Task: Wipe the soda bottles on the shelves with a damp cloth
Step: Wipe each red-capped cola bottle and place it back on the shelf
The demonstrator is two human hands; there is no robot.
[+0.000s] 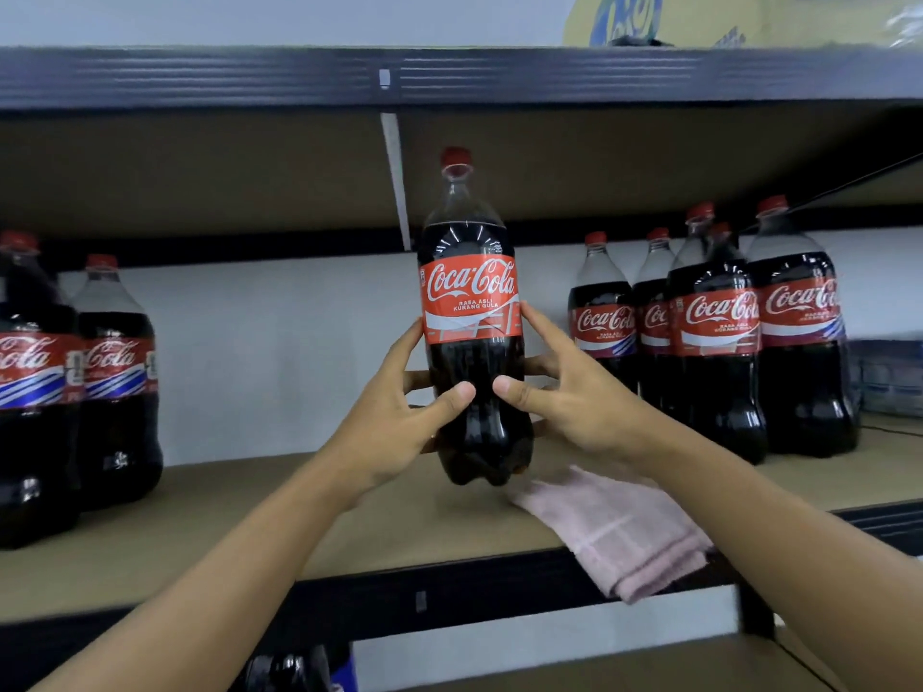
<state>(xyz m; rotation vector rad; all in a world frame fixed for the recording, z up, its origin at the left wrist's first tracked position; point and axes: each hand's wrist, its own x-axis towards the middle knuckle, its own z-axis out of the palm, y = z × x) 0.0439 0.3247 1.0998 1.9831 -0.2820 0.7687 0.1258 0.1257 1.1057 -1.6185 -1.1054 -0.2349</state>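
Note:
A large cola bottle (472, 312) with a red cap and red label is upright in the middle of the view, its base at or just above the brown shelf board (225, 521). My left hand (404, 422) grips its lower left side, thumb on the front. My right hand (564, 392) grips the lower right side in the same way. A folded pink cloth (619, 531) lies on the shelf under my right forearm, one end hanging over the front edge. No hand touches the cloth.
Two cola bottles (75, 382) stand at the shelf's left end and several more (714, 332) at the right. A dark shelf beam (449, 74) runs overhead with a yellow box (699, 17) on top. A lower shelf (599, 666) shows below.

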